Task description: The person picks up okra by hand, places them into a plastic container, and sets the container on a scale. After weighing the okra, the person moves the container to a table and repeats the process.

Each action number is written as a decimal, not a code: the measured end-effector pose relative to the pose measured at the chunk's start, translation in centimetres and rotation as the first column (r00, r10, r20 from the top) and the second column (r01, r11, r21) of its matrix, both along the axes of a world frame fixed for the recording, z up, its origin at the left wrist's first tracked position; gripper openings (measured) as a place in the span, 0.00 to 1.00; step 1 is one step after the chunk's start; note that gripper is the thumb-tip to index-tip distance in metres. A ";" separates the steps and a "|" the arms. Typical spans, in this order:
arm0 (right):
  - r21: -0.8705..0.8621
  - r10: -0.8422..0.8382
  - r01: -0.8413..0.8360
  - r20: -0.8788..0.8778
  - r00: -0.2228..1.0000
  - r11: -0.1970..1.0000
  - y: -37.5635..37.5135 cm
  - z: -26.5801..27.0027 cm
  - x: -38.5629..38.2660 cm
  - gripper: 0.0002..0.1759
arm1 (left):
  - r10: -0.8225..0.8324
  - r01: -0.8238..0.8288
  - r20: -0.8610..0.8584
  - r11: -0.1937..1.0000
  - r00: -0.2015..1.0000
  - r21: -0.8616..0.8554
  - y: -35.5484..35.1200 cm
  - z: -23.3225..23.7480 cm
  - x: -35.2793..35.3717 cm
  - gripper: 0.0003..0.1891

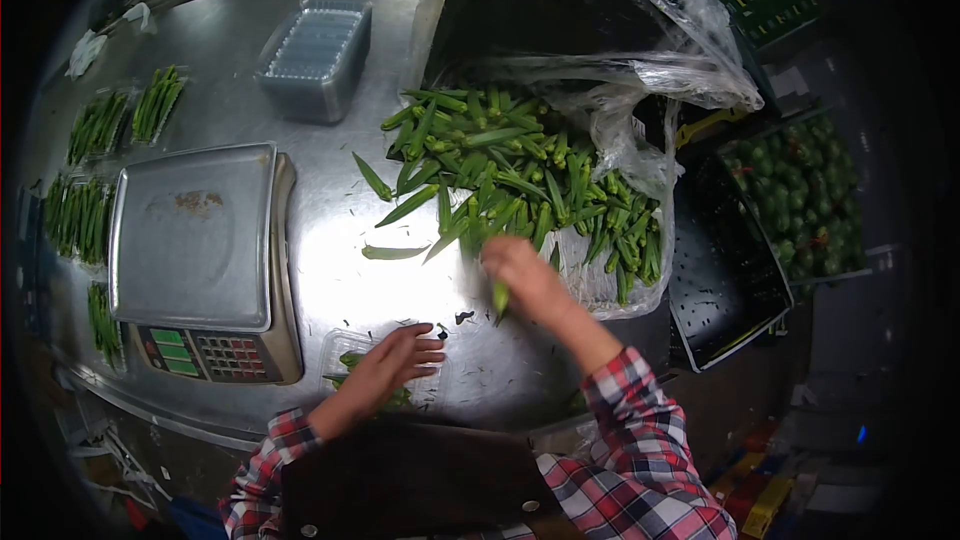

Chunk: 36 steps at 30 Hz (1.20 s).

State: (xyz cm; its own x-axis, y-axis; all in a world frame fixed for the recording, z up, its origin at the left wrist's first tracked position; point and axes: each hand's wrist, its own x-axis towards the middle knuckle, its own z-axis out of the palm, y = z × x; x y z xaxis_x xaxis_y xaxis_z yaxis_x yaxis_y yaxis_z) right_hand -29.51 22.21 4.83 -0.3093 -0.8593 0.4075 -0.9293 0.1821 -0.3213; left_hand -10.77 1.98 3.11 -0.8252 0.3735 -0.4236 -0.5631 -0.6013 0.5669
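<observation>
A pile of green okra pods (520,175) spills from a clear plastic bag (640,60) onto the steel table (330,240). My right hand (522,275) is at the near edge of the pile, closed on an okra pod (499,300) that points down toward me. My left hand (395,362) lies flat, fingers spread, on a small clear tray (340,348) that holds a few pods at the table's near edge. Both sleeves are red plaid.
A digital scale (195,250) stands left of my hands. A stack of empty clear trays (315,55) sits at the back. Filled okra trays (125,120) line the left side. At the right are a black crate (725,280) and a crate of green fruit (800,195).
</observation>
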 end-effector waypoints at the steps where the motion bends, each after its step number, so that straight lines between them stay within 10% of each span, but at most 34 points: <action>1: 0.287 -0.339 0.202 0.584 0.738 0.936 -1.5 3.6 3.6 0.15 | 0.040 -0.086 0.156 0.951 0.987 0.296 0.8 -0.9 -0.8 0.26; 3: 0.418 -0.260 -0.102 0.719 0.645 0.903 -2.4 4.3 7.0 0.22 | 0.061 -0.166 0.304 0.927 0.951 0.336 2.1 -1.8 -2.0 0.25; 4: 0.214 0.224 -0.250 0.138 0.965 0.944 -1.3 0.1 8.3 0.23 | 0.113 -0.223 0.348 0.929 0.931 0.295 2.6 -2.6 -2.2 0.23; 11: 0.214 -0.087 0.037 0.232 0.969 0.976 0.5 0.8 6.8 0.16 | 0.152 -0.260 0.352 0.923 0.924 0.283 1.0 -3.2 0.1 0.19; 16: 0.238 -0.392 0.408 -0.113 0.913 0.881 0.1 -4.5 -2.7 0.17 | 0.018 -0.135 0.316 0.925 0.949 0.356 1.6 -1.3 4.4 0.23; 19: 0.336 -0.375 0.401 -0.142 0.916 0.852 0.0 -4.4 -4.5 0.16 | 0.031 -0.102 0.264 0.961 0.964 0.258 0.5 -0.1 4.5 0.23; 22: 0.273 -0.247 0.263 -0.092 0.965 0.925 -1.4 -1.5 -4.5 0.16 | 0.054 -0.026 0.106 0.967 0.993 -0.254 -2.3 1.3 2.0 0.22; 24: 0.330 -0.150 0.139 0.009 0.989 0.934 -3.5 -0.6 -2.9 0.11 | 0.073 -0.196 -0.196 0.645 0.978 -0.738 -3.4 0.0 -0.5 0.19; 25: 0.352 -0.109 0.081 0.059 0.992 0.933 -4.6 -0.6 -2.2 0.09 | -0.029 -0.460 -0.489 0.294 0.872 -0.838 -3.9 -2.2 -2.0 0.16; 27: 0.448 -0.146 0.121 0.021 0.989 0.886 -6.0 -1.6 -1.8 0.09 | -0.257 -0.417 -0.390 -0.058 0.884 -0.907 -4.5 -1.0 -5.4 0.17; 36: 0.343 -0.244 0.239 -0.028 0.969 0.909 -6.4 0.6 -3.7 0.07 | -0.564 -0.426 -0.181 -0.341 0.806 -0.838 -2.5 -5.8 -10.9 0.16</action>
